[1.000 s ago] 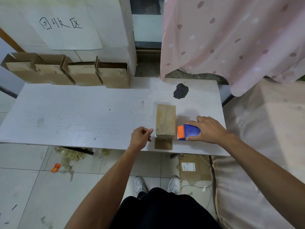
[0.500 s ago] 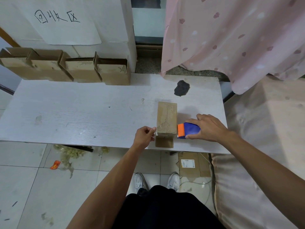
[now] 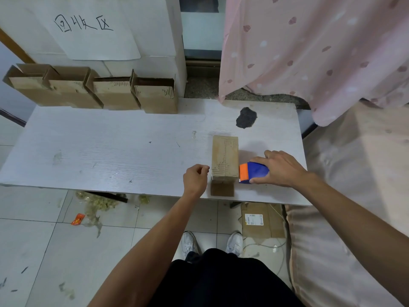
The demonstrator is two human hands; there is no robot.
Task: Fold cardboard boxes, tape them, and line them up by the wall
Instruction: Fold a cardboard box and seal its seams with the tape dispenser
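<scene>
A closed cardboard box (image 3: pixel 224 159) lies on the white table (image 3: pixel 110 151) near its front edge, with a brown flap (image 3: pixel 222 189) sticking out below it. My right hand (image 3: pixel 281 169) grips a blue and orange tape dispenser (image 3: pixel 254 172) whose orange end touches the box's right side. My left hand (image 3: pixel 194 179) hovers just left of the box's near corner, fingers curled with thumb against forefinger; nothing shows between them. Several folded boxes (image 3: pixel 155 98) with open tops stand in a row against the wall at the back left.
A black stain (image 3: pixel 246 117) marks the table behind the box. A pink curtain (image 3: pixel 309 52) hangs at the back right, and a padded beige surface (image 3: pixel 354 196) borders the table's right end. Flat cardboard (image 3: pixel 261 220) and scraps lie on the tiled floor.
My left hand edged toward the box's near left corner, touched it, and now sits a little apart. The right hand stays on the dispenser.
</scene>
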